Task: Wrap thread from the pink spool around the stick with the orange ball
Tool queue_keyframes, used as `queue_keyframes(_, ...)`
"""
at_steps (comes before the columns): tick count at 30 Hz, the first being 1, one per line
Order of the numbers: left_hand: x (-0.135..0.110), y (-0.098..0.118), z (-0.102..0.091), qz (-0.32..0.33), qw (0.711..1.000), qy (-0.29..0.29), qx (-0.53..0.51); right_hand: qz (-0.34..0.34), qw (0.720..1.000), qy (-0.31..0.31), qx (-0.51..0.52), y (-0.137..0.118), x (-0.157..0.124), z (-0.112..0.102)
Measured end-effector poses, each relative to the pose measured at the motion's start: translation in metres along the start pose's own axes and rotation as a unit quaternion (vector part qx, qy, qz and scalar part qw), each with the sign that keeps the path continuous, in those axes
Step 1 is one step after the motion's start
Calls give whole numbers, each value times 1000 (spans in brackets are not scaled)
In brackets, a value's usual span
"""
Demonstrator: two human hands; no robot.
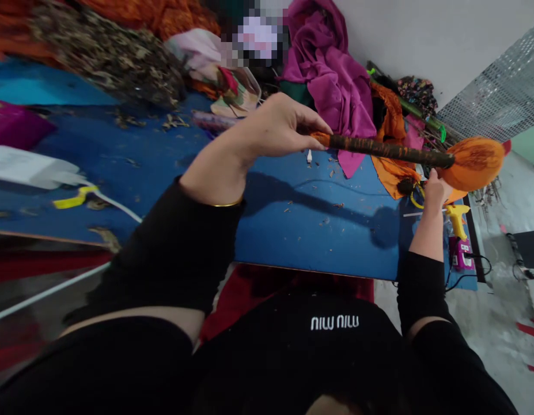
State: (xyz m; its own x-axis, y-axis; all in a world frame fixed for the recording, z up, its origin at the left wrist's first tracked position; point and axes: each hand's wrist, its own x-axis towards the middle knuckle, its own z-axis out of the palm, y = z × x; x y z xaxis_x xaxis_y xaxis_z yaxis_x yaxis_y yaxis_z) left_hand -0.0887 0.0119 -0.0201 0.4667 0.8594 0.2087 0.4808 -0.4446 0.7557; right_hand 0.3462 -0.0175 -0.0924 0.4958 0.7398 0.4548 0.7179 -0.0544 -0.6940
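A dark, bark-like stick (383, 150) with orange streaks is held up over the blue table, nearly level. Its right end carries a rounded bundle of orange cloth (476, 164) with a small red tip, and its left end is wrapped in orange. My left hand (279, 127) pinches that left end between thumb and fingers. Beneath the neck of the bundle, my right hand (438, 190) has its thumb up against the stick. The bundle hides most of the right fingers, which appear closed on it.
By my right forearm lie a yellow glue gun (457, 222) and a magenta power strip (461, 253) with cables. Magenta cloth (327, 75) and dried plant matter (111, 57) are heaped at the back. A white charger (33, 167) sits at the left of the blue table (288, 242).
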Motion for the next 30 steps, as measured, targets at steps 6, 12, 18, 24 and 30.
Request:
queue_keyframes(6, 8, 5, 34, 31, 994, 19, -103, -101, 990, -91, 41, -69, -53, 41)
queue_keyframes(12, 7, 8, 52, 31, 987, 3, -154, -101, 914, -320, 227, -122, -113, 62)
queue_keyframes(18, 10, 4, 65, -1, 986, 1, -167, -204, 930, -194, 235, -144, -128, 43)
queue_keyframes(24, 11, 4, 81, -10, 988, -26, -153, -173, 874, -190, 411, -145, -133, 56)
queue_keyframes(30, 5, 10, 93, -28, 998, 20, -61, -33, 891, -175, 417, -148, -132, 60)
